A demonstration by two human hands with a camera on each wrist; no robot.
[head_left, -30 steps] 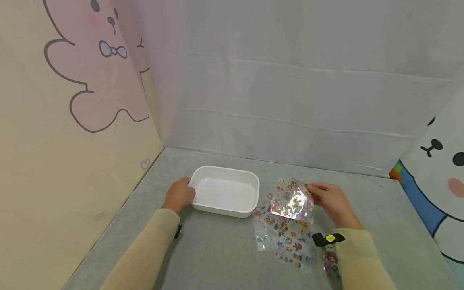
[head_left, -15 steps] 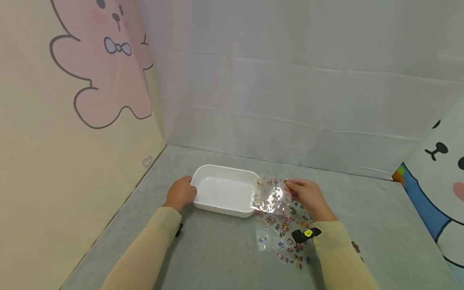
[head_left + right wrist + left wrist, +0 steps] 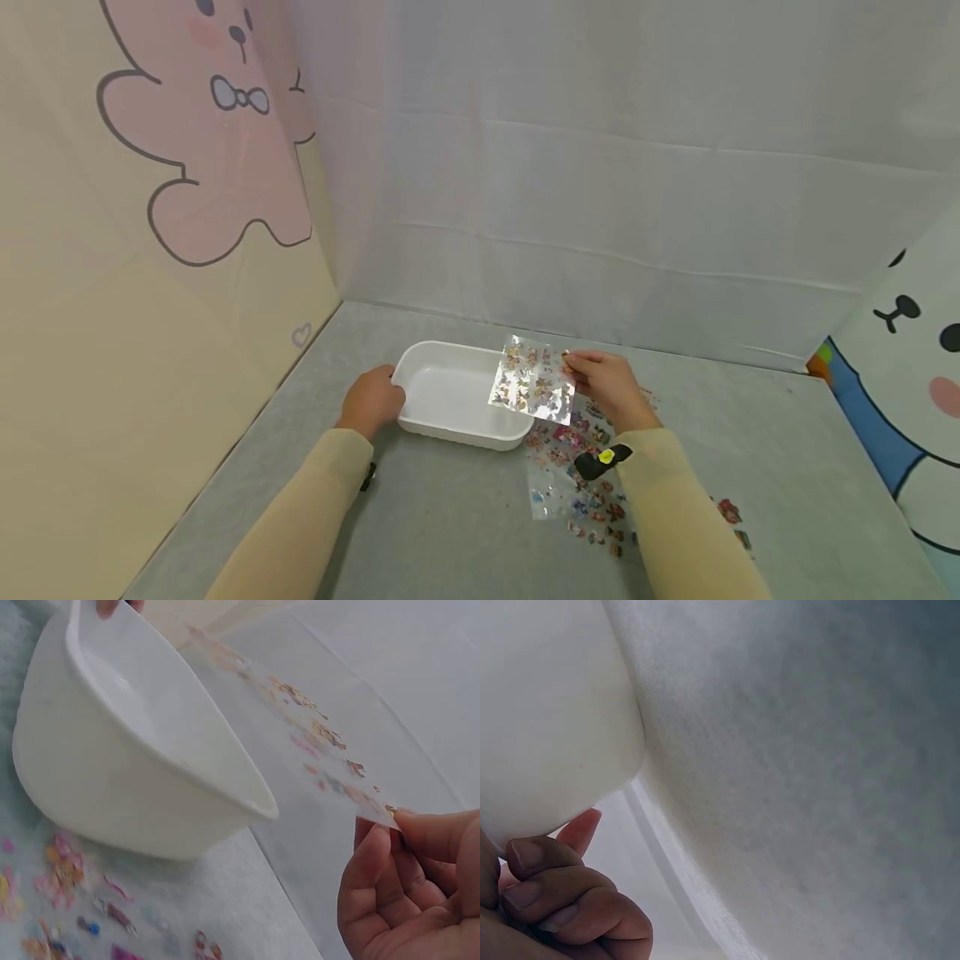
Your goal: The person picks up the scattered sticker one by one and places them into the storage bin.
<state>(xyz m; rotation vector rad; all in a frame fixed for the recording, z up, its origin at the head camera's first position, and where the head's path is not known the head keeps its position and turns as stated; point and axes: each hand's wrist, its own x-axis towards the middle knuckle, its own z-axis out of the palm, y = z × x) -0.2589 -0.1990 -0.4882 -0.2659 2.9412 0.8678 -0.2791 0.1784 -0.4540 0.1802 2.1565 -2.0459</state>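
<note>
Pinching one edge of a clear sticker sheet between thumb and fingers, the right hand holds it in the air above the right end of the white tub, tilted, its lower edge near the rim but not inside. The left hand has its fingers curled round the tub's left rim, steadying it on the grey desk. A second sticker sheet lies flat on the desk beside the tub, under the right forearm, with loose stickers farther right. Judging by this, the tub holds nothing; one sheet is on its way, the rest remain out.
</note>
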